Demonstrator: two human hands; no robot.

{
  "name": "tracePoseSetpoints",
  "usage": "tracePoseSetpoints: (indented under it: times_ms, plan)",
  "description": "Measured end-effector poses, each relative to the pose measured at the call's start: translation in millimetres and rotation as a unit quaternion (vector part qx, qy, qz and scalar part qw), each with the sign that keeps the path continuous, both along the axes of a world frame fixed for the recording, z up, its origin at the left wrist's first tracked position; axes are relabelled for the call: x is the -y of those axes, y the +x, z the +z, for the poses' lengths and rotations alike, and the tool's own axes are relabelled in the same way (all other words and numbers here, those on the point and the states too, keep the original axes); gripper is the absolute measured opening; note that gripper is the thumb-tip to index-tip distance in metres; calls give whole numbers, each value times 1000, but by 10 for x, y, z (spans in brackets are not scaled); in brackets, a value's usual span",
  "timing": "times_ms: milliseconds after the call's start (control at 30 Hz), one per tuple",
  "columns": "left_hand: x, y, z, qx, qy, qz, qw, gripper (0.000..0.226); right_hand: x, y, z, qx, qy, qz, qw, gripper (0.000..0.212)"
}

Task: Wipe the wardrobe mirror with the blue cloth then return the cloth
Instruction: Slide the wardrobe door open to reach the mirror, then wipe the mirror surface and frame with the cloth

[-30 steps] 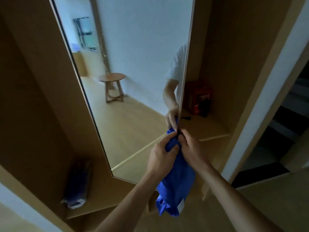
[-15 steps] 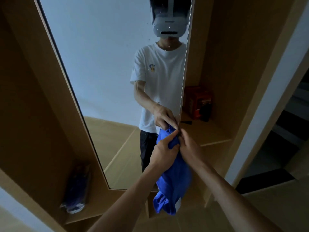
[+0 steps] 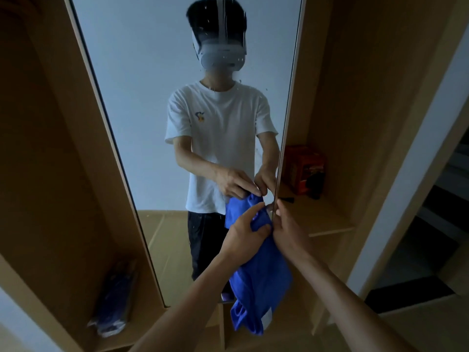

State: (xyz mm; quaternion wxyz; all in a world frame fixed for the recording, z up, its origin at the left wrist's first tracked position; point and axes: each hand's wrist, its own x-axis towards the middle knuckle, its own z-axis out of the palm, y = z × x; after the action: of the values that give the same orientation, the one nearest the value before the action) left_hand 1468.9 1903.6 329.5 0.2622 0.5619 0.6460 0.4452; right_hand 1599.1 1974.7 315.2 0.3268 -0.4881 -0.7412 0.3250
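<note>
The blue cloth (image 3: pixel 261 275) hangs at the mirror's (image 3: pixel 142 97) right edge, long axis 12 to 6. The left hand (image 3: pixel 247 235) pinches its bunched top from 9 o'clock; the right hand (image 3: pixel 289 232) pinches it from 3. Unwiped glass lies toward 11, nearer the left hand.

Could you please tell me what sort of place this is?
Probably a home: a built-in light wooden wardrobe, its tall rectangular mirror, and a wooden shelf holding an orange box.
</note>
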Motion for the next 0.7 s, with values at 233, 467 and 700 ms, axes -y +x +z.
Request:
tracePoseSetpoints:
  times_ms: [233, 467, 700]
  plan:
    - [485, -456, 26, 55, 53, 95, 993, 45, 187, -209, 64, 55, 122, -56, 989, 67]
    - [750, -763, 192, 83, 84, 192, 974, 43, 406, -516, 173, 91, 141, -101, 981, 91]
    - [989, -1238, 342, 46, 89, 310, 945, 54, 497, -587, 289, 76, 130, -121, 981, 90]
